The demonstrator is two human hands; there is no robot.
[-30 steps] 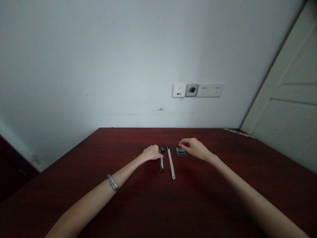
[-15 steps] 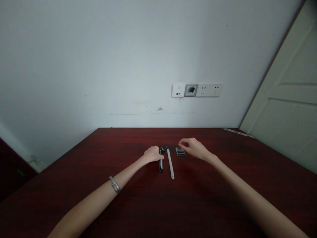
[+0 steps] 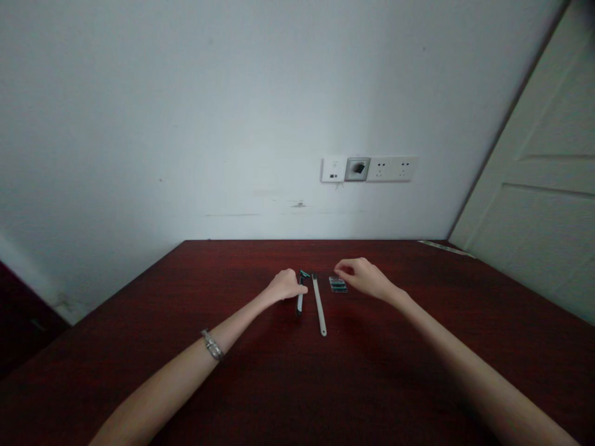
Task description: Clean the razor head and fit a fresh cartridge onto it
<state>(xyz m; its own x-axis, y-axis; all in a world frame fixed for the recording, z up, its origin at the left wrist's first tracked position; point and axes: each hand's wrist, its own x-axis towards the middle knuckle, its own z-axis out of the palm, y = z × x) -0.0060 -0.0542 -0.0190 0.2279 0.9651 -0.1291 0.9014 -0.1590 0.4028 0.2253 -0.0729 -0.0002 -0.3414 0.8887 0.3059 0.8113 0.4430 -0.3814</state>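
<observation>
On the dark red table (image 3: 288,384) my left hand (image 3: 284,286) is curled round the upper part of a black and white razor (image 3: 300,300), whose teal head points toward the wall. A long white stick-like handle (image 3: 318,305) lies just right of it. My right hand (image 3: 365,277) hovers with bent fingers, thumb and forefinger pinched close, right beside a small teal blade cartridge pack (image 3: 338,285). Whether it touches the pack is unclear. A metal bracelet (image 3: 212,344) sits on my left wrist.
A white wall rises behind the table with a row of sockets and a switch (image 3: 369,168). A pale door (image 3: 539,204) stands at the right. A thin strip (image 3: 446,248) lies at the table's far right corner.
My left hand has lifted and tilted the razor, so its handle end sits higher and nearer the hand. The right hand has barely shifted by the cartridge pack.
</observation>
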